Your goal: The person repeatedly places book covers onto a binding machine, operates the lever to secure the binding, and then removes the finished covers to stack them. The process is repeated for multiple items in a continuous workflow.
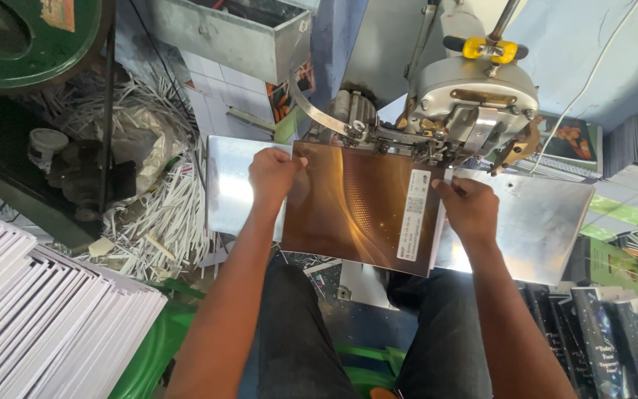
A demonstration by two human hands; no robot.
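The work in hand is a thin booklet with a glossy brown-orange cover [352,210], laid flat on the shiny metal table [548,222] of a wire-stitching machine [474,103], with its far edge pushed in under the stitching head. The left hand [273,177] grips the booklet's left edge near the far corner, fingers [283,155] clenched over the edge, thumb side on top. The right hand [470,210] holds the right edge beside the pale label strip [413,214], its fingers closed on the edge as well; how far they curl underneath cannot be seen. To perform this step well, in my judgement, keep the booklet's far edge square to the machine head and level on the table, with equal tension from both hands so the cover does not bow. Keep both sets of fingers at the outer edges, well apart from the head's moving parts. Do not tilt the near edge, which overhangs the table toward the lap. A stack of white-edged booklets [46,310] lies at lower left, paper trimmings [156,214] lie heaped at left, and more printed covers [614,318] lie at right.
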